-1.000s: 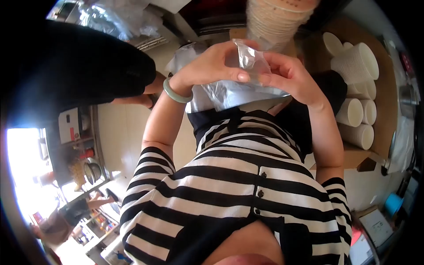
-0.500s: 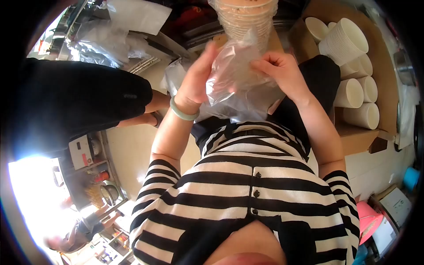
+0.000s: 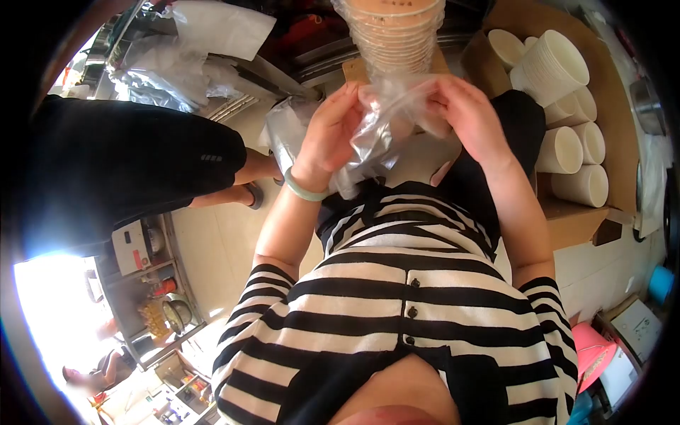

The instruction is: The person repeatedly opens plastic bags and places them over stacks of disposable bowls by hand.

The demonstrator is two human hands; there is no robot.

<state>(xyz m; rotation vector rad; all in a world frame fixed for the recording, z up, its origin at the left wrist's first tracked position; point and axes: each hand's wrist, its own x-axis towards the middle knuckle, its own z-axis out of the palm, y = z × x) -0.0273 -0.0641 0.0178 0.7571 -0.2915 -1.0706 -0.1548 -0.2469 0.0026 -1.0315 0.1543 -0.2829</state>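
A clear plastic bag [image 3: 381, 120] stretches between my two hands in front of my lap. My left hand [image 3: 333, 131], with a pale green bangle at its wrist, pinches one side of it. On the other side, the fingers of my right hand [image 3: 464, 113] are closed on the bag's gathered edge. Just beyond the hands stands a tall stack of paper tubs [image 3: 397, 35] wrapped in clear film. More crumpled clear plastic [image 3: 287, 127] hangs to the left of my left hand.
A cardboard box [image 3: 616, 142] of white paper tubs [image 3: 567, 149] stands on the right. Plastic sheets and bags [image 3: 212, 35] lie on a rack at the upper left. A person in black shorts [image 3: 134, 170] stands close on my left, and another person [image 3: 106, 372] is farther back.
My hands have drawn the plastic bag up and gathered it. The right hand has shifted slightly, and the left has closed on the bag. Less plastic spreads over my lap.
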